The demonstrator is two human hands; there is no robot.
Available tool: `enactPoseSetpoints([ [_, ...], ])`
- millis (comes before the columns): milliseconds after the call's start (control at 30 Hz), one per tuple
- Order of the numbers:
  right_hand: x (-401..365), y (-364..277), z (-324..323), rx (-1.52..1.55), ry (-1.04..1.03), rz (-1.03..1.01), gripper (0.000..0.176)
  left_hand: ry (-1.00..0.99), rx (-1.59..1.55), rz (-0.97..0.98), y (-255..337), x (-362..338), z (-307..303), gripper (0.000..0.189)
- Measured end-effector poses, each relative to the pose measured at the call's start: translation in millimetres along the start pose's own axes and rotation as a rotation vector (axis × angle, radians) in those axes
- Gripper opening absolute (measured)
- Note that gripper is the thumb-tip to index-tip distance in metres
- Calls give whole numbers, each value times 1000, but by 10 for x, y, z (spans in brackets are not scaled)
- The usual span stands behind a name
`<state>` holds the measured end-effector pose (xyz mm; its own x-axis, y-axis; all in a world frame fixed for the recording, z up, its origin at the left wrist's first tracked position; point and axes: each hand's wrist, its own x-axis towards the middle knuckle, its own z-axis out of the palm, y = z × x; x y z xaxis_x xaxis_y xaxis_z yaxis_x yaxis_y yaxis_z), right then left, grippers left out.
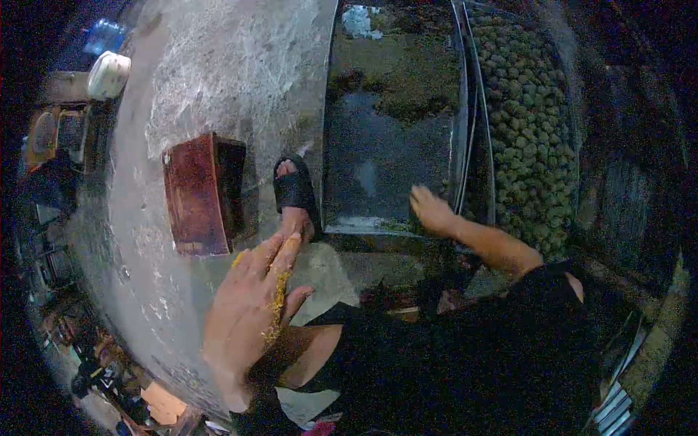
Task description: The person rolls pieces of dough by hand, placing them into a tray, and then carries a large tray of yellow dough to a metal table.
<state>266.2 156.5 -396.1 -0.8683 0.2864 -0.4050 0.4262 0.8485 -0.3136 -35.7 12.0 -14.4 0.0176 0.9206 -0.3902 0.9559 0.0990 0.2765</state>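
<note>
My left hand (254, 301) is held up close to the camera, palm down, fingers stretched and nothing in it. Yellow crumbs cling along its index finger and thumb side. My right hand (432, 211) hangs over the near right part of a long dark metal tray (385, 156); its fingers look bent and blurred, and what they may hold is too small to make out. Brown-green matter (411, 80) covers the far part of the tray, while a wet, shiny surface shows nearer. Right of the tray, a long container holds several round greenish balls (527, 145).
A reddish-brown box (193, 196) stands on the grey floor left of the tray. My sandalled foot (294, 189) is between them. At the far left are a white container (109, 75), a blue clear bottle (105, 36) and clutter. Metal strips lie at the lower right.
</note>
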Motion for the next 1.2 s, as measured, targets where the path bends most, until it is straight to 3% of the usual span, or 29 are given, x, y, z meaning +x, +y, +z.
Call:
enactPoseSetpoints([
  [33,-163,-160,-303,83,-301,-40,31,-3,-10,1,4,13,-1,58],
  [100,-137,-116,-380,190,-356,209,20,27,-77,-39,44,25,-40,57],
  [167,31,159,-459,100,3,321,12,18,-64,-33,79,29,-49,57],
  [300,151,514,-290,-29,164,357,19,49,-60,-4,71,5,-31,58],
  [367,67,422,25,55,-277,16,21,38,-73,-16,67,-2,-31,58],
  [400,67,271,31,134,-589,40,24,29,-81,-23,70,-5,-36,57],
  [433,156,124,-144,130,-593,30,24,29,-83,-34,70,1,-41,57],
  [500,323,-190,-345,212,-352,39,24,48,-89,-22,81,5,-53,54],
  [567,655,-389,-320,247,-133,-272,23,40,-79,-23,85,20,-33,53],
  [600,789,-487,-301,249,-129,-273,23,42,-73,-16,86,31,-23,52],
  [667,940,-605,-228,75,-257,-601,19,57,-81,-13,77,41,-7,52],
  [767,855,-512,-139,27,-428,-516,16,75,-103,-27,44,32,-2,53],
  [833,509,-148,-199,-33,-367,-699,19,84,-113,-37,32,17,11,53],
  [900,267,42,-58,-10,-568,-451,19,116,-95,-21,7,21,19,53],
  [1000,61,334,246,-186,-671,-551,19,111,-128,4,30,32,-13,53],
  [1033,40,295,203,-183,-671,-551,19,108,-128,5,36,41,-8,53],
  [1100,-27,171,62,-78,-717,-243,19,96,-86,-21,62,42,-5,53],
  [1200,-38,148,119,40,-585,-154,19,2,-141,-51,53,50,-49,51],
])
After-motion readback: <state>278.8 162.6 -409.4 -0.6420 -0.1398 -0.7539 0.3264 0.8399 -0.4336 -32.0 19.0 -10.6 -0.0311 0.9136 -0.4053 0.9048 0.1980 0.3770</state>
